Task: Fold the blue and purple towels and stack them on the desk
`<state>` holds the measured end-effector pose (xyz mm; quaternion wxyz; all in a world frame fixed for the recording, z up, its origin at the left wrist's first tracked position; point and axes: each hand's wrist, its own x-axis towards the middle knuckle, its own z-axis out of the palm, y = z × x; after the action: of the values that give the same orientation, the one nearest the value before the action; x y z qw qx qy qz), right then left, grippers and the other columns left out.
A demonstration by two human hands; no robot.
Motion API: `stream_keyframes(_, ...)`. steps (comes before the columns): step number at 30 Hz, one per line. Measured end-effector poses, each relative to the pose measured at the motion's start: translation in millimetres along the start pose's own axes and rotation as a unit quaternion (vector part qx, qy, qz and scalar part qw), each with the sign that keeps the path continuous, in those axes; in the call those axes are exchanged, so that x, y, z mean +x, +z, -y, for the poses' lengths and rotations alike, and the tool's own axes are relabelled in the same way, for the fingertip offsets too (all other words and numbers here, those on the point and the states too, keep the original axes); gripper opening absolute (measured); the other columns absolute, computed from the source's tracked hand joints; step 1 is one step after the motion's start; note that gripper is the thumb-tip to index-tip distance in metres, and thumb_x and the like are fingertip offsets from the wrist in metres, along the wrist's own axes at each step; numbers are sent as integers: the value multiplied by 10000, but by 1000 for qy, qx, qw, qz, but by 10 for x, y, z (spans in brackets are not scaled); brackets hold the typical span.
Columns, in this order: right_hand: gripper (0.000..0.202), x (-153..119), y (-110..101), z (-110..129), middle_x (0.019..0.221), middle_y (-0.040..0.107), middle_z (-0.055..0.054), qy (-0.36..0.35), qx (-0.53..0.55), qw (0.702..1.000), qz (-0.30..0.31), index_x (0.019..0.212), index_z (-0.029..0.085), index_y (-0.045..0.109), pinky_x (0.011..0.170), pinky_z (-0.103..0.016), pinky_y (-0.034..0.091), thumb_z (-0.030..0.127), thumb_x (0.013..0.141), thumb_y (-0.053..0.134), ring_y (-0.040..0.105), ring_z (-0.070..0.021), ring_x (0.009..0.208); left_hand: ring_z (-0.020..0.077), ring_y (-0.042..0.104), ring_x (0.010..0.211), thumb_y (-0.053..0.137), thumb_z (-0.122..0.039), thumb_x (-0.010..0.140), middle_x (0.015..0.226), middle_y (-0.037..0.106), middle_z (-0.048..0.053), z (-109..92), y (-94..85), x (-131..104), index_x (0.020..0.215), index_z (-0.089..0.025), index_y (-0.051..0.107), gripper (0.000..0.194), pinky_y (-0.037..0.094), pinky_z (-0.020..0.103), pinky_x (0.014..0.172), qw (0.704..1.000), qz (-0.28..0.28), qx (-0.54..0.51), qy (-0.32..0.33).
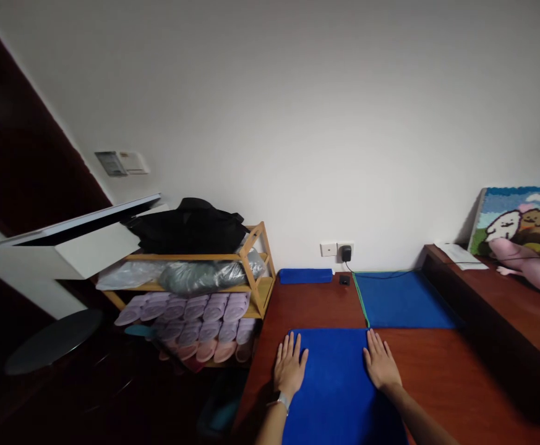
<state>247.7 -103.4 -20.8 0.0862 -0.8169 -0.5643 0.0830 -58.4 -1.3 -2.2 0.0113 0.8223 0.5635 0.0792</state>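
White cardboard-like sides show first, far to the left of our hands, on a box (98,250) with its lid tilted up; below it we see a dark round stool (56,343). Nearer to our left hand stands a wooden rack (265,290), with a black bag (188,228) on top, plastic-wrapped bundles (205,277) on the shelf beneath, and rows of slippers (195,309) lower down. Ahead of our left hand, near the wall, lies a folded blue strip (305,276). Our left hand (291,368), a band (283,400) at its wrist, is spread palm down on the left edge of a bright blue cloth (334,383), fingers straight and gripping nothing. This cloth lies flat on the reddish-brown table (437,377), between and under our hands. Beyond its far edge, between our hands' lines, a black plug (346,253) sits in a wall socket. Our right hand (381,364) presses palm down along the right edge, fingers extended, near the far corner. Ahead and to its right is a green-edged blue cloth (404,300); farther right, on a raised ledge (529,315), we find a pink toy (534,269) before a colourful picture (529,216).
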Motion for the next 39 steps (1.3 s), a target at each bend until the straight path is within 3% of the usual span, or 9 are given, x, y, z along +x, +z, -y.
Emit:
stream_keyframes(3, 690, 0, -32, 14, 1690, 180, -55, 2, 9, 1000, 0, 1614, 110, 207, 1274, -417, 91, 438, 1008, 160, 133, -196, 1565, 269, 271, 1538, 214, -569, 1038, 1657, 315, 73, -244, -33, 30, 1621, -229, 221, 675, 255, 520, 1256, 1000, -15, 3, 13)
stream_keyframes(10, 648, -28, -124, -5, 1688, 157, -54, -21, 0, 1000, 18, 1603, 112, 242, 1271, -433, 88, 347, 1002, 173, 112, -215, 1569, 194, 228, 1552, 159, -475, 1073, 1679, 264, 19, -1735, 49, 54, 1629, -247, 139, 601, 244, 439, 1276, 975, 12, -81, 204)
stream_keyframes(13, 637, -43, -125, -33, 1688, 144, -53, -41, -5, 999, 24, 1595, 128, 280, 1268, -441, 75, 310, 991, 196, 102, -222, 1570, 169, 216, 1554, 116, -447, 1079, 1677, 273, 0, -2001, 93, 12, 1628, -264, 135, 580, 221, 425, 1285, 969, 48, -104, 217)
stream_keyframes(16, 645, -45, -103, -36, 1687, 157, -58, -36, 16, 999, 5, 1600, 120, 263, 1266, -443, 76, 345, 1002, 178, 108, -216, 1570, 170, 192, 1560, 148, -480, 1076, 1687, 238, -9, -1763, 63, -29, 1629, -279, 136, 588, 197, 427, 1291, 969, 53, -98, 222)
stream_keyframes(22, 675, -28, -41, -15, 1689, 184, -55, -6, 30, 999, -7, 1611, 102, 205, 1269, -425, 63, 397, 1009, 133, 129, -198, 1568, 242, 222, 1552, 198, -567, 1053, 1680, 244, 80, -609, -107, -22, 1620, -217, 227, 667, 255, 486, 1263, 997, 38, -17, 65)
stream_keyframes(25, 680, -34, -25, -13, 1693, 175, -56, -3, 18, 1000, -5, 1611, 94, 196, 1270, -415, 63, 399, 1008, 127, 118, -195, 1569, 243, 220, 1552, 187, -582, 1047, 1675, 259, 97, -229, -125, -8, 1611, -183, 264, 696, 260, 477, 1259, 1000, 24, 0, 16)
stream_keyframes(28, 681, -33, -42, 7, 1692, 187, -63, 5, -1, 1000, 0, 1610, 90, 198, 1268, -410, 70, 397, 1006, 132, 131, -202, 1567, 244, 217, 1554, 196, -591, 1041, 1674, 264, 98, -109, -70, -5, 1610, -173, 269, 710, 266, 468, 1258, 1000, 5, 3, 15)
stream_keyframes(34, 674, -59, -196, 60, 1691, 178, -54, 15, -29, 999, 34, 1611, 101, 202, 1265, -418, 118, 392, 1005, 150, 153, -206, 1563, 256, 252, 1544, 199, -570, 1038, 1658, 313, 104, -145, 13, -5, 1615, -188, 258, 694, 281, 482, 1248, 1000, -17, -8, 14)
stream_keyframes(39, 688, -378, -131, -11, 1688, 189, -34, 14, -8, 1000, 23, 1618, 142, 200, 1267, -443, 147, 452, 1009, 123, 158, -210, 1561, 260, 258, 1542, 200, -557, 1036, 1651, 331, 94, -135, 49, 2, 1612, -204, 270, 680, 278, 488, 1246, 999, -28, -17, 14)
